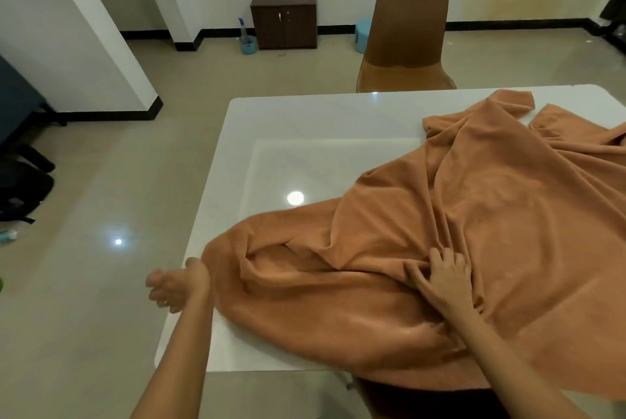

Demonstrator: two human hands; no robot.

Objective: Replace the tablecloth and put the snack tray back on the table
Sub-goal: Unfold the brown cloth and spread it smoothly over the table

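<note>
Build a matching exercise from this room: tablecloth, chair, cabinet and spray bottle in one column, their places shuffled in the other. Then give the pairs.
1 tablecloth
2 chair
3 cabinet
4 spray bottle

A in a blue container on the floor
B against the far wall, doors shut
C crumpled on the white table
D at the table's far edge

Pairs: 1-C, 2-D, 3-B, 4-A.

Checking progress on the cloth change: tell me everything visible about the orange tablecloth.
The orange tablecloth, soft, plush-looking, lies crumpled in folds over the right and near part of the white table, one edge hanging off the near side. The right hand presses on it; the blurred left hand meets its left end.
</note>
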